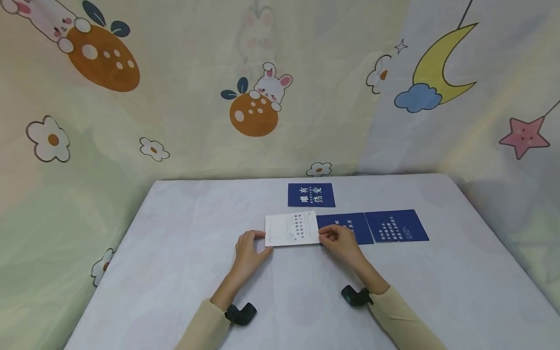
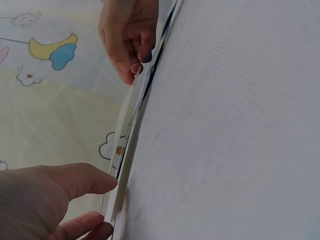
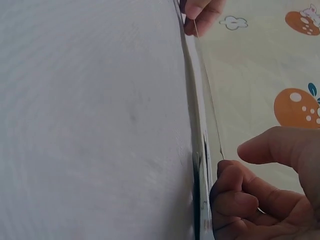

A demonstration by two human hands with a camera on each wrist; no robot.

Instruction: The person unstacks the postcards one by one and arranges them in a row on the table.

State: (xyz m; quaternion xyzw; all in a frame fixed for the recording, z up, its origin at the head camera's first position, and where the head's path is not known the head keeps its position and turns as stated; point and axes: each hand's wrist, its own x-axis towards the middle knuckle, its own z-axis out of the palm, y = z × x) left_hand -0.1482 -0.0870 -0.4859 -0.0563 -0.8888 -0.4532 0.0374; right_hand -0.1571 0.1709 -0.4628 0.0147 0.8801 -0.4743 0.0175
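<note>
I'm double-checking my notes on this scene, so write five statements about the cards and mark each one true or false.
1. Three blue cards are visible. True.
2. The white card is blank. False: dark characters are printed on it.
3. The left grip is at the white card's left edge. True.
4. The right grip is at the rightmost blue card. False: it is at the white card's right edge.
5. The blue card standing alone lies farther from the person than the white card. True.

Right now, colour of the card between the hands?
White card with dark print; best in the head view.
</note>
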